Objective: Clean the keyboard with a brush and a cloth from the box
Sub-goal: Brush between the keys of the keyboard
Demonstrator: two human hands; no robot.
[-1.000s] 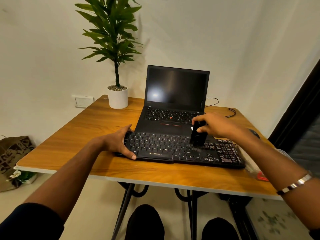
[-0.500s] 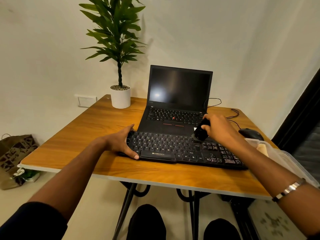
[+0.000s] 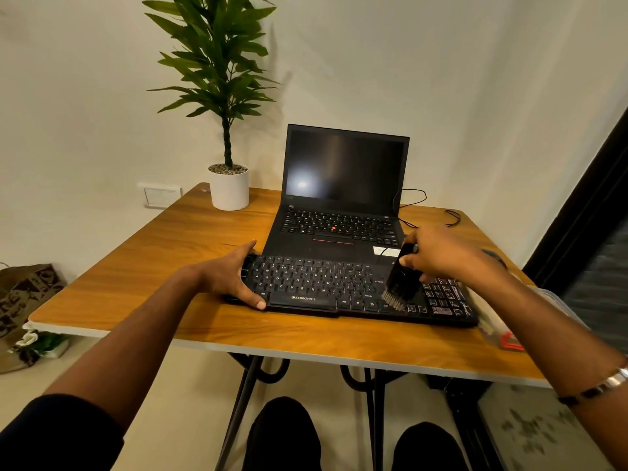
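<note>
We hold the keyboard [image 3: 339, 287] steady on the table [image 3: 170, 260], just before the laptop [image 3: 339, 198]. Our left hand [image 3: 231, 277] clasps its left end, thumb on the near edge. Our right hand [image 3: 441, 254] grips the brush [image 3: 401, 280], bristles down on the keys right of the middle. The box [image 3: 503, 331] lies by the keyboard's right end, partly hidden behind our forearm.

My right forearm hides most of the plastic box [image 3: 557, 302]; my right hand [image 3: 445, 256] covers the brush [image 3: 401, 283] handle's top.
</note>
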